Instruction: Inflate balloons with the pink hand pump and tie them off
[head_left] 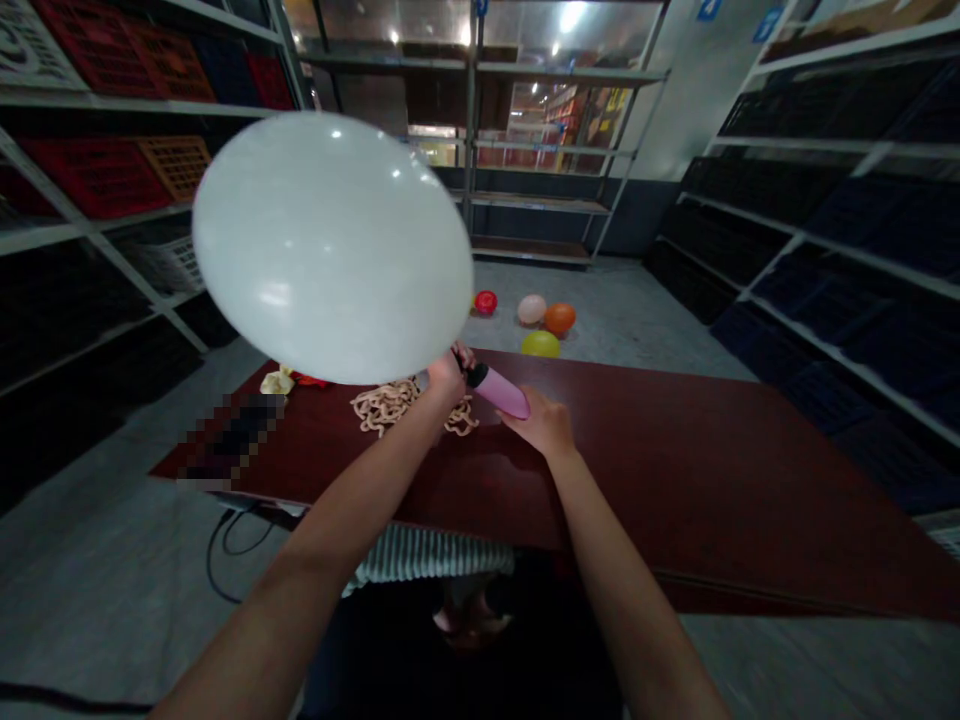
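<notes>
A large inflated white balloon (330, 245) fills the upper left of the view. My left hand (448, 370) is closed at its lower right end, around the neck by the black tip of a pink hand pump (502, 392); the neck itself is hidden by the fingers. My right hand (547, 422) grips the near end of this pump, which slants over the table. Under my left forearm lies a heap of twisted beige uninflated balloons (382, 405). Some limp pale-yellow and red balloons (277, 381) rest farther left, partly behind the white one.
A dark red-brown table (675, 450) spans the front. Red, pale, orange and yellow balloons (559, 318) lie on the floor beyond it. Shelves with crates (90, 175) stand left, dark-filled shelves (810, 220) right, a metal rack (540, 205) behind. Black cables (217, 555) hang at the table's left.
</notes>
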